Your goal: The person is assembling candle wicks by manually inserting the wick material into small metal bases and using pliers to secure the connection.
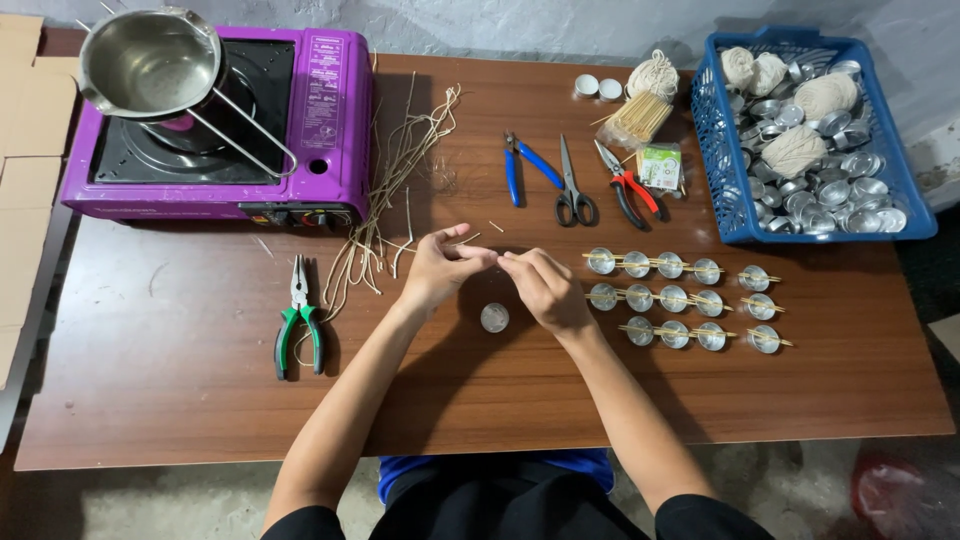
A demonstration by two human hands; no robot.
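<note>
My left hand (440,268) and my right hand (541,288) meet fingertip to fingertip above the brown table (180,380), pinching something thin between them; it is too small to make out. Just below the hands a small round metal cup (494,318) sits alone on the table. To the right of my right hand lie three rows of the same metal cups (672,298), each with thin wooden sticks laid across its top.
A purple portable stove (320,120) with a steel pouring pot (150,62) stands at the back left. Loose pale wick strands (390,190), green-handled pliers (298,325), blue cutters (520,165), scissors (572,195), red pliers (630,190), a stick bundle (640,118) and a blue basket (722,170) of cups and string balls.
</note>
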